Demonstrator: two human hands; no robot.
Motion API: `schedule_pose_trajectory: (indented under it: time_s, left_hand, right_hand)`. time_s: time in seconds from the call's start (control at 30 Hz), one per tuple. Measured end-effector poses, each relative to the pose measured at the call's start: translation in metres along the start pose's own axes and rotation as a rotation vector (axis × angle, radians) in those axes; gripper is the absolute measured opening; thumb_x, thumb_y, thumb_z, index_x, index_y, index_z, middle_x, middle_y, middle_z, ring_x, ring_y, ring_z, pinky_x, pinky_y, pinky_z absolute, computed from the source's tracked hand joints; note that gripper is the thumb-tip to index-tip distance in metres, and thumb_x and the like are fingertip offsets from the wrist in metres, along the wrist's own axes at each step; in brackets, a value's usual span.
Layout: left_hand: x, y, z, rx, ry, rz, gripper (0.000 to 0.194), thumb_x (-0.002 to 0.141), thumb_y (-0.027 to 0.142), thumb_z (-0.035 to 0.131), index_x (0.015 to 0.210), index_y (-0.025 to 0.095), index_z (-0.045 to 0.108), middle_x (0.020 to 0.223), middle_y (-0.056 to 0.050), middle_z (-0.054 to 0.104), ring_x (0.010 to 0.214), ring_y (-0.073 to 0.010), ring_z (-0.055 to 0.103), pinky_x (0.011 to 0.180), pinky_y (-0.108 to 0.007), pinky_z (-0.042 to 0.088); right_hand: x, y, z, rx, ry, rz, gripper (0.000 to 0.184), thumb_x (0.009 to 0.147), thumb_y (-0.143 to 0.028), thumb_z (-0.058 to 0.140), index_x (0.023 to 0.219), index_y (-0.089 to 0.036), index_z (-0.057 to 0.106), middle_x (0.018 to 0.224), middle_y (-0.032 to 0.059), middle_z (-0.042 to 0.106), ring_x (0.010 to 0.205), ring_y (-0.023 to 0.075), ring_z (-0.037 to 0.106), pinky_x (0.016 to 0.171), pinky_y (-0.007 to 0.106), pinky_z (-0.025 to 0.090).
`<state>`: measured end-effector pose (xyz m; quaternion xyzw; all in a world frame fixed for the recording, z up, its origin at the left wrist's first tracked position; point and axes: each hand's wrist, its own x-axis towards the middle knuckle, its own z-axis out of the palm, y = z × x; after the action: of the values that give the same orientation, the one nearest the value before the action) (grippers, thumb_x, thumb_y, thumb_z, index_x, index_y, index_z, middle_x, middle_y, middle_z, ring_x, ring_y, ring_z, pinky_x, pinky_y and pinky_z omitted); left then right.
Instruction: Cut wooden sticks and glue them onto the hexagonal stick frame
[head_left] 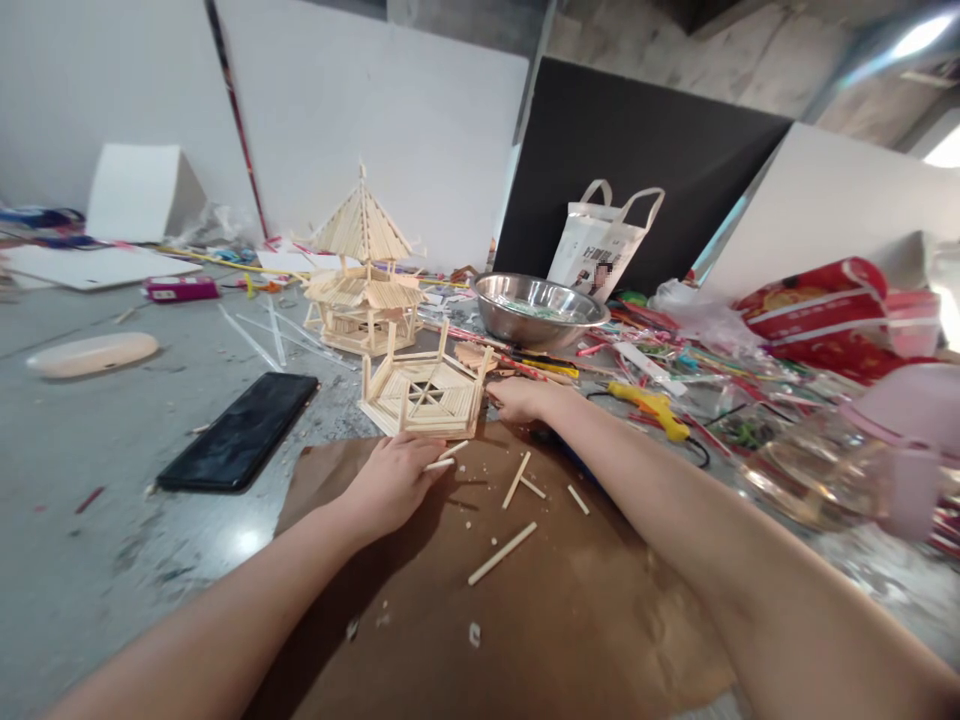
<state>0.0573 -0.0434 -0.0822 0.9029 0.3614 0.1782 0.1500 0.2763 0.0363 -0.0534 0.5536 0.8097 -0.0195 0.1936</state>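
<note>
A hexagonal frame point(426, 397) of pale wooden sticks, with upright posts at its corners and a spoked opening in its middle, sits at the far edge of a brown sheet point(585, 610). My left hand point(394, 480) is closed at its near left side. Two short wooden sticks point(440, 464) project from the fingers there. At the frame's right side is my right hand point(517, 398), fingers curled; whatever they hold is hidden. Loose wooden sticks point(502, 553) and small crumbs lie on the brown sheet between my forearms.
Behind the frame stands a tiered stick pavilion point(365, 265). A steel bowl point(536, 308) is back right, near a yellow glue gun point(652, 408) and scattered plastic strips. A black phone point(238, 432) lies left; a pink-lidded bottle point(832, 450) is right.
</note>
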Motion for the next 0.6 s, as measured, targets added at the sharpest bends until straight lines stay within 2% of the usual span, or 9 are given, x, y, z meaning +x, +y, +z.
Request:
schedule_pose_trajectory:
  time_s: [0.17, 0.37, 0.5, 0.6]
  left_hand:
    - [0.0, 0.002, -0.002, -0.027, 0.008, -0.037, 0.03, 0.082, 0.032, 0.029, 0.083, 0.02, 0.057, 0.09, -0.003, 0.059, 0.093, -0.0172, 0.047, 0.08, -0.031, 0.035]
    - [0.0, 0.002, -0.003, -0.047, 0.033, -0.054, 0.031, 0.083, 0.03, 0.026, 0.08, 0.019, 0.055, 0.089, -0.003, 0.059, 0.091, -0.0171, 0.048, 0.078, -0.03, 0.035]
    - [0.0, 0.001, -0.001, -0.025, 0.026, -0.064, 0.03, 0.082, 0.03, 0.028, 0.079, 0.019, 0.055, 0.087, -0.004, 0.06, 0.09, -0.0174, 0.048, 0.077, -0.03, 0.036]
    - [0.0, 0.001, -0.001, -0.029, 0.029, -0.057, 0.03, 0.082, 0.03, 0.028, 0.083, 0.019, 0.055, 0.091, -0.004, 0.059, 0.091, -0.0175, 0.048, 0.078, -0.03, 0.035]
  right_hand:
    - [-0.007, -0.002, 0.0, 0.012, 0.044, 0.022, 0.033, 0.058, -0.02, 0.055, 0.09, -0.015, 0.053, 0.093, 0.0104, 0.059, 0.079, 0.021, 0.055, 0.058, 0.024, 0.038]
    - [-0.038, -0.018, -0.011, 0.063, 0.127, -0.06, 0.025, 0.065, -0.017, 0.045, 0.09, -0.016, 0.05, 0.091, 0.0071, 0.058, 0.077, 0.0157, 0.052, 0.056, 0.02, 0.034]
    - [-0.056, -0.032, -0.015, 0.112, 0.096, -0.165, 0.02, 0.067, -0.025, 0.048, 0.085, -0.019, 0.053, 0.085, 0.0035, 0.059, 0.072, 0.0133, 0.052, 0.053, 0.018, 0.034]
    - [-0.057, -0.028, -0.02, 0.194, 0.125, -0.166, 0.025, 0.071, -0.032, 0.046, 0.092, -0.021, 0.053, 0.091, 0.0012, 0.059, 0.077, 0.012, 0.052, 0.061, 0.017, 0.036]
